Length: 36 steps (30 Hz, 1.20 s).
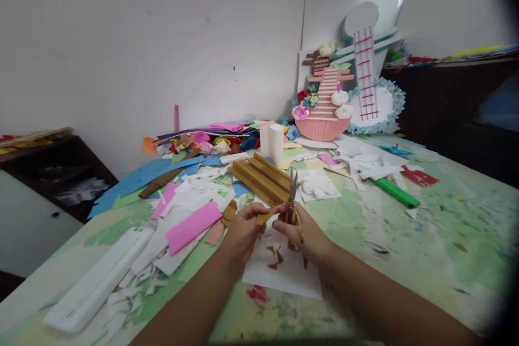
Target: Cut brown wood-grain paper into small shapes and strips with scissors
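Note:
My left hand [242, 232] pinches a small piece of golden-brown paper [265, 217]. Close beside it, my right hand [306, 232] is closed around a pair of scissors [292, 194], whose blades point up and away from me. The right fingertips also meet the edge of the brown piece. Beneath both hands lies a white sheet [284, 278] with several small brown scraps [273, 266] on it. Just beyond the hands rest folded strips of golden-brown crepe paper [261, 178]. A few cut brown pieces [229, 211] lie left of my left hand.
Pink crepe paper [193, 227], white scraps and a long white case [99, 281] lie to the left. A white roll [276, 145] stands behind the brown strips. Paper-craft instruments [324, 113] lean at the back right. A green roll [394, 192] lies on the right.

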{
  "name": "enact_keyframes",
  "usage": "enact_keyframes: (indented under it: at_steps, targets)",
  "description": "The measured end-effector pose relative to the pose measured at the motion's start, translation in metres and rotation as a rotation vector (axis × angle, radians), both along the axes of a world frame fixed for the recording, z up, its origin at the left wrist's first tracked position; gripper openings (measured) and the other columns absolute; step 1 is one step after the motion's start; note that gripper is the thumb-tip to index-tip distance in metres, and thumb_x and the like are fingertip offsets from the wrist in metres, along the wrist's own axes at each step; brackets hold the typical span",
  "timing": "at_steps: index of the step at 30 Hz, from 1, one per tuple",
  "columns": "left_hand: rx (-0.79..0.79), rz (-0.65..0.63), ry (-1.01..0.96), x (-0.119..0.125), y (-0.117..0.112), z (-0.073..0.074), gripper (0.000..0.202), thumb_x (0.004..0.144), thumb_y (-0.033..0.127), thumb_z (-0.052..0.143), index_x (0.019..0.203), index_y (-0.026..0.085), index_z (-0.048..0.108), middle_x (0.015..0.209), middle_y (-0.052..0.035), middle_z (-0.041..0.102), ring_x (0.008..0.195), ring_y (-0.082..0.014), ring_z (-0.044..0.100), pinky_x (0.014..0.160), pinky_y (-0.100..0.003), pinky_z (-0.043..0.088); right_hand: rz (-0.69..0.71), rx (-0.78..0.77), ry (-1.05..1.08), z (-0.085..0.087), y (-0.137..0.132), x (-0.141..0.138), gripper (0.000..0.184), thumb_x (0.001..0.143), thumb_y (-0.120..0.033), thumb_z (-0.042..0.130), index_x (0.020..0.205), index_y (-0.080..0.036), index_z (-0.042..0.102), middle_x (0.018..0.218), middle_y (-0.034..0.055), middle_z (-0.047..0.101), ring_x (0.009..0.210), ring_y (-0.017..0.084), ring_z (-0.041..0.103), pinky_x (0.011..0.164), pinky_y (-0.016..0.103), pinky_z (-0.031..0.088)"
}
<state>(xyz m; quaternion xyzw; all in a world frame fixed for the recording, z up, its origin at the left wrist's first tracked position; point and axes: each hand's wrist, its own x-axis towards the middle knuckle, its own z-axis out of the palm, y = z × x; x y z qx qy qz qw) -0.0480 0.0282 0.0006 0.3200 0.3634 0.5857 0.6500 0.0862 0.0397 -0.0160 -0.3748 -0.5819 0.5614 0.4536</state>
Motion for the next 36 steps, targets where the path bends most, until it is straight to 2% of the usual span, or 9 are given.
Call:
enact_keyframes:
  at_steps: [3,8,16,19,22,24,28,33,36]
  targets:
    - [-0.049,-0.106,-0.006,0.006,-0.005,0.0,0.013,0.052,0.003,0.061,0.058,0.015,0.059,0.069,0.0013,0.059,0.062,-0.0088,0.054,0.057,-0.02,0.039,-0.082,-0.028,0.147,-0.002,0.0,-0.003,0.025,0.064,-0.028,0.059,0.074,-0.02,0.038,0.066,-0.0051,0.045,0.058,0.008,0.043,0.056,0.022,0.035]
    - [-0.085,-0.208,-0.058,0.002,-0.005,-0.004,0.018,0.059,0.009,0.053,0.073,0.014,0.062,0.076,-0.004,0.06,0.067,-0.0134,0.054,0.06,-0.025,0.041,-0.191,0.014,0.101,0.008,0.0,0.003,0.02,0.065,-0.027,0.058,0.073,-0.019,0.041,0.067,-0.0046,0.046,0.06,0.008,0.043,0.058,0.022,0.035]
    - [-0.041,-0.417,0.034,0.014,-0.008,-0.007,0.011,0.066,0.019,0.055,0.072,0.011,0.058,0.071,-0.0082,0.059,0.066,-0.0157,0.056,0.065,-0.029,0.042,-0.1,-0.176,-0.027,-0.01,0.006,-0.002,0.027,0.062,-0.033,0.061,0.077,-0.019,0.043,0.061,-0.0049,0.048,0.05,0.008,0.045,0.047,0.022,0.037]
    - [-0.015,-0.401,0.078,0.016,-0.01,-0.008,0.016,0.065,0.022,0.059,0.078,0.013,0.058,0.072,-0.0061,0.059,0.066,-0.0141,0.056,0.062,-0.025,0.042,-0.133,-0.158,-0.047,-0.014,0.008,-0.004,0.027,0.063,-0.036,0.059,0.076,-0.019,0.044,0.059,-0.0052,0.047,0.048,0.008,0.044,0.045,0.021,0.036]
    - [-0.073,-0.361,0.267,0.017,-0.013,-0.013,0.035,0.06,0.023,0.065,0.094,0.018,0.054,0.061,0.0011,0.056,0.044,-0.0069,0.048,0.04,-0.017,0.034,-0.159,-0.158,-0.042,-0.009,0.006,-0.007,0.029,0.064,-0.041,0.057,0.075,-0.019,0.043,0.057,-0.0058,0.045,0.047,0.008,0.043,0.044,0.021,0.035]
    - [-0.112,-0.337,0.353,0.017,-0.014,-0.015,0.034,0.06,0.023,0.065,0.092,0.018,0.055,0.053,0.0037,0.053,0.035,-0.0043,0.041,0.034,-0.016,0.028,-0.206,-0.154,0.002,-0.005,0.004,-0.007,0.03,0.065,-0.045,0.055,0.074,-0.019,0.042,0.056,-0.0063,0.043,0.047,0.007,0.041,0.044,0.02,0.034]
    - [-0.152,-0.195,0.185,0.015,-0.011,-0.013,0.017,0.058,0.017,0.067,0.071,0.014,0.057,0.065,-0.0018,0.059,0.055,-0.0081,0.055,0.055,-0.02,0.044,-0.272,-0.118,0.073,0.002,0.005,-0.001,0.031,0.071,-0.049,0.046,0.074,-0.019,0.042,0.057,-0.0055,0.043,0.049,0.007,0.041,0.046,0.02,0.034]
    - [-0.127,-0.058,-0.015,0.005,0.002,-0.011,0.021,0.063,0.018,0.064,0.082,0.015,0.059,0.084,-0.0046,0.06,0.077,-0.0118,0.055,0.066,-0.023,0.044,-0.264,0.124,-0.349,0.006,0.007,0.011,0.026,0.069,-0.044,0.049,0.071,-0.018,0.043,0.062,-0.0031,0.047,0.056,0.01,0.044,0.053,0.023,0.036]
    - [-0.193,0.046,-0.071,0.001,0.007,-0.012,0.014,0.068,0.024,0.06,0.079,0.017,0.056,0.071,-0.0007,0.057,0.062,-0.009,0.052,0.056,-0.022,0.043,-0.247,0.382,-0.676,0.004,0.005,0.011,0.023,0.065,-0.039,0.053,0.071,-0.018,0.044,0.066,-0.0002,0.05,0.061,0.012,0.044,0.055,0.024,0.035]
